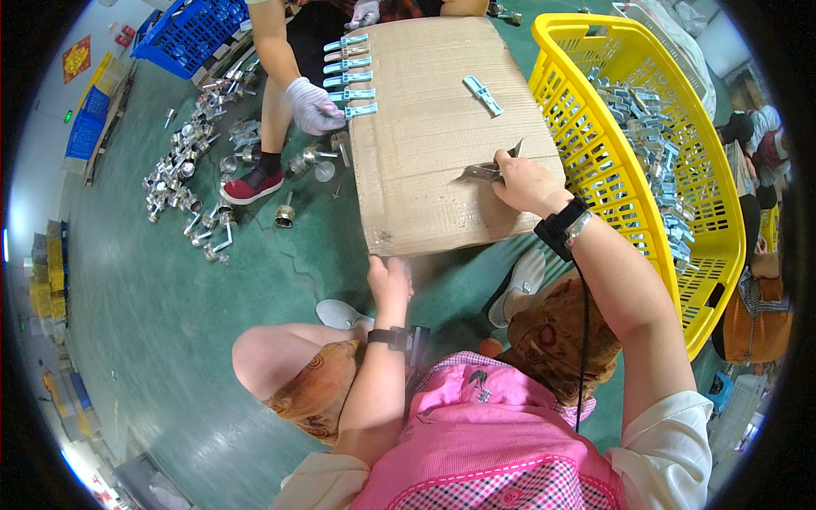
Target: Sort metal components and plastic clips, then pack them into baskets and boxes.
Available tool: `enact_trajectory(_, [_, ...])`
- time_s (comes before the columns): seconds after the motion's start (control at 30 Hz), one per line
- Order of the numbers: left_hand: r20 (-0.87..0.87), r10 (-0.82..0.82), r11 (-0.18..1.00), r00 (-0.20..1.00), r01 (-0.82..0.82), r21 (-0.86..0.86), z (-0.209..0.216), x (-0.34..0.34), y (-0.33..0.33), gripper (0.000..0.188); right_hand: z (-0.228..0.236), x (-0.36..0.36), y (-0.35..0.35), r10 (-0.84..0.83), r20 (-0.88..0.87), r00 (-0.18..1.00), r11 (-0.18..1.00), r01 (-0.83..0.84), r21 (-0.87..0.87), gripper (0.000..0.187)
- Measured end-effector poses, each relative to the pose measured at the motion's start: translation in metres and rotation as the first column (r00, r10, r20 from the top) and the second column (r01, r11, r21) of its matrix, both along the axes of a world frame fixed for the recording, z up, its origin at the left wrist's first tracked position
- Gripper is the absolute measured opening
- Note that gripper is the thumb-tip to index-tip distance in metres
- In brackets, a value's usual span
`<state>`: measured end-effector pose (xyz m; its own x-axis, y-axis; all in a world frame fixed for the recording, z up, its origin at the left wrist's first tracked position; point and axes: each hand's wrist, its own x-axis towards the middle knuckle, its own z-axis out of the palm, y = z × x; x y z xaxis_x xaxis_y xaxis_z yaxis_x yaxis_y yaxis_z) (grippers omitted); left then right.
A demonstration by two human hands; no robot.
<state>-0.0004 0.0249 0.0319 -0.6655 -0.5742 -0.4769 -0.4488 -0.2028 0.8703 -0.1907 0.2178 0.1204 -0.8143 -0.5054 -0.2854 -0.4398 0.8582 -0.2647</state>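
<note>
A cardboard sheet (433, 93) lies in front of me as a work surface. My right hand (531, 183) is above its near right part, closed around a small silver metal tool (483, 172) with pointed ends; its exact kind is unclear. Just beyond the cardboard's near left corner, my left hand (390, 279) has its fingers curled and slightly blurred, and anything in them is hidden. One light blue clip-shaped piece (484, 95) lies alone on the cardboard. Several similar pieces (348, 79) form a row along its far left edge, where another person's white-gloved hand (313, 106) reaches the nearest one.
A yellow basket (586, 110) stands close on the right, holding many light blue pieces (646, 127). Loose metal parts (183, 170) are scattered over the green floor at left, near the other person's red shoe (252, 184). A blue crate (191, 38) stands far left.
</note>
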Motion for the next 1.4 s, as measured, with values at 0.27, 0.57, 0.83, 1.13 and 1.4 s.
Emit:
enact_trajectory(0.27, [-0.005, 0.005, 1.000, 1.000, -0.005, 0.002, 0.0024, -0.0003, 0.0008, 0.032, 0.0002, -0.0003, 0.0002, 0.002, 0.008, 1.000, 1.000, -0.002, 0.013, 0.031])
enact_trajectory(0.57, [0.015, -0.005, 1.000, 1.000, 0.005, 0.017, 0.0018, -0.0005, 0.0002, 0.032, -0.0006, -0.0002, 0.0000, 0.000, 0.004, 1.000, 1.000, 0.000, 0.011, 0.032])
enact_trajectory(0.83, [0.007, -0.007, 1.000, 1.000, 0.007, 0.004, 0.0013, 0.0000, 0.0001, 0.031, -0.0003, 0.0003, -0.0003, -0.003, -0.014, 1.000, 1.000, 0.003, -0.004, 0.029])
enact_trajectory(1.13, [-0.021, -0.002, 1.000, 1.000, 0.002, 0.001, -0.0016, 0.0004, 0.0000, 0.031, -0.0006, 0.0010, -0.0009, -0.001, -0.028, 1.000, 1.000, 0.001, -0.008, 0.025])
enact_trajectory(1.4, [-0.014, -0.004, 1.000, 1.000, 0.004, -0.004, 0.0007, -0.0002, 0.0008, 0.034, -0.0008, 0.0006, -0.0008, -0.003, -0.036, 0.999, 1.000, 0.003, -0.002, 0.025])
